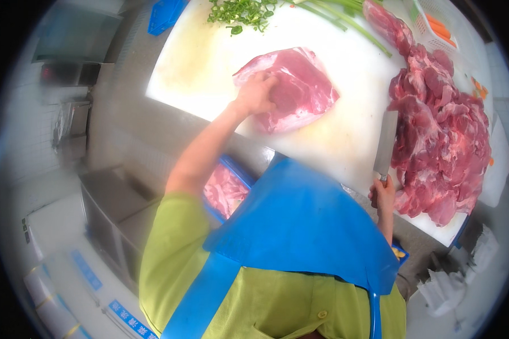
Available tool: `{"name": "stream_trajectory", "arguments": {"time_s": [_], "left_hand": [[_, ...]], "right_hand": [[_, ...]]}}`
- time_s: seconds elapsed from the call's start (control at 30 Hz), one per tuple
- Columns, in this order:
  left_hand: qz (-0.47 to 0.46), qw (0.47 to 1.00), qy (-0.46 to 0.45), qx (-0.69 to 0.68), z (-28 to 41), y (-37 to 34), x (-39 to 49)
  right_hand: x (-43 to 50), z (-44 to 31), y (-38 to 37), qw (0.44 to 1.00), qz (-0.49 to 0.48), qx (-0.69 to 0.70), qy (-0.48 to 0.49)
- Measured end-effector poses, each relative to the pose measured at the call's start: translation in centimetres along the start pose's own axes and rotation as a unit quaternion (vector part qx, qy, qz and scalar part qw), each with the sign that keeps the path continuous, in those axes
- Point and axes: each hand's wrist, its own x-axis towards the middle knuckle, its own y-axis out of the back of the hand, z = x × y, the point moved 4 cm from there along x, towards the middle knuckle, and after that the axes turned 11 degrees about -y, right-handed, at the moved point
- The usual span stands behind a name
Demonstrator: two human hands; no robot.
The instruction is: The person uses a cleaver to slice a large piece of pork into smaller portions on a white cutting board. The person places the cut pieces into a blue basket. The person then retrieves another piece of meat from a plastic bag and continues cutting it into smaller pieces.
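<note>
A large slab of raw meat [301, 89], pink-red with pale fat along its edges, lies on the white cutting board [186, 55]. My left hand [258, 94] grips its near left part, with the fingers curled against the surface. At the board's right side my right hand [382, 193] holds a cleaver [386, 142] by the handle. The cleaver's broad blade points away from me, beside the left edge of a big heap of raw meat pieces [441, 144]. Bare board lies between the slab and the blade.
Chopped green peppers [239, 15] and long green stalks [348, 19] lie at the board's far side. A white basket [424, 29] holds carrots [441, 30]. Below the near edge is a blue crate [237, 169] of meat pieces. Another blue container [163, 17] stands far left.
</note>
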Motion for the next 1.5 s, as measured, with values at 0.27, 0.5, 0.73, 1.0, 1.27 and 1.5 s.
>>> {"name": "stream_trajectory", "arguments": {"time_s": [0.27,0.5,0.73,1.0,1.27,1.5], "left_hand": [[0.062,0.980,0.175,-0.067,-10.2,1.6,4.5],[-0.089,0.967,0.207,-0.117,-10.2,-1.4,4.9],[0.077,0.978,0.187,-0.047,-4.0,0.6,1.5],[0.138,0.986,0.023,0.086,5.5,-2.1,0.7],[0.046,0.998,0.041,0.016,-2.0,-0.1,2.3],[0.092,0.995,0.046,-0.011,2.9,-1.3,5.6]], "right_hand": [[-0.2,-0.8,0.3,0.999,0.002,-0.046,-0.021],[-0.3,-0.8,-0.4,0.999,0.007,-0.041,0.011],[0.1,-0.3,0.1,1.000,0.003,-0.024,-0.016],[2.6,-1.7,0.4,0.997,0.040,-0.018,0.067],[0.9,-4.3,-5.2,0.994,-0.066,-0.028,0.085],[-1.4,-3.0,-5.8,0.982,-0.178,0.064,0.014]]}}
